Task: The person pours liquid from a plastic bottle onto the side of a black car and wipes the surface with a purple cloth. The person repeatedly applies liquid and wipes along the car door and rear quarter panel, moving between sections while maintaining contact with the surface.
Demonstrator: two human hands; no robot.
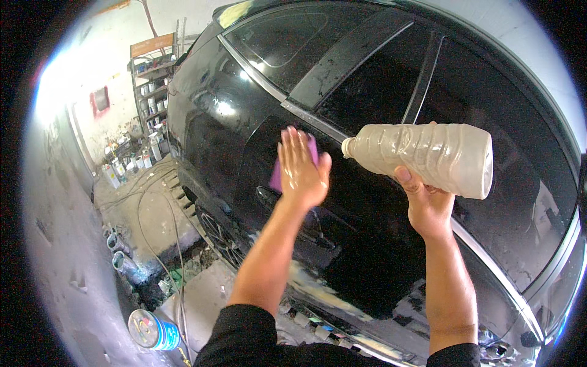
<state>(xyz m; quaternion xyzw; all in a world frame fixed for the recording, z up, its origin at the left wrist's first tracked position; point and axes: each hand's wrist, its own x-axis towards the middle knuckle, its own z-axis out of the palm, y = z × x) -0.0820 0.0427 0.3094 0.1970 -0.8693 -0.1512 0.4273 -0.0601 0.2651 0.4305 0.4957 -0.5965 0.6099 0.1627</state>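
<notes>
My left hand [297, 167] lies flat, its fingers extended, over a thin purple sheet [276, 176] against the black car door [367, 257]. Wet glints show on the back of this hand, and the palm's grip is hidden. The door handle [316, 234] sits just below it. In my right hand [429, 202] is a ribbed, translucent plastic bottle [426, 156], tipped on its side with the neck toward the left. It hangs in front of the side windows [486, 91], and its mouth points at the chrome window trim [312, 117].
Filler-coloured patches [316, 284] mark the lower body. Left of the rear wheel [220, 234], hoses [176, 220] cross the floor near a broken pit [192, 261]. A lidded bucket [153, 330] stands by the wall. Farther back are a shelf of cans [153, 91] and several bottles [142, 158].
</notes>
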